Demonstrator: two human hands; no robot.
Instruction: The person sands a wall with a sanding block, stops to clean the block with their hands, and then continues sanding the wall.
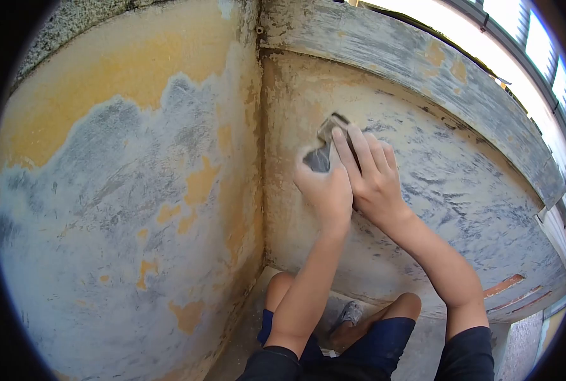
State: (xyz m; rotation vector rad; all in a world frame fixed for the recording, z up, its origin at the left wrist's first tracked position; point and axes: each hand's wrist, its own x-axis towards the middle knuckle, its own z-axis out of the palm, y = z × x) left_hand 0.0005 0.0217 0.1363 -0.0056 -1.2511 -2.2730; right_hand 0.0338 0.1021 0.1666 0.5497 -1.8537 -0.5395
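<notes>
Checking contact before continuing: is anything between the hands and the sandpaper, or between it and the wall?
Nothing visible. Left hand and right hand press straight on the sandpaper, which lies against the wall beside the corner.

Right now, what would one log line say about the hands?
left hand: holds dark sheet | right hand: pressed flat on dark sheet | surface: worn wall, beside corner

Daylight enters from the top right, where the sky beyond the weathered grey concrete ledge (422, 63) burns out white. The peeling yellow-and-grey plaster wall (124, 190) is evenly lit, with faint shadows. Fisheye distortion curves the edges and black vignetting fills the corners. The left hand (324, 190), right hand (372, 178) and dark grey folded abrasive sheet (319, 159) look slightly soft.
</notes>
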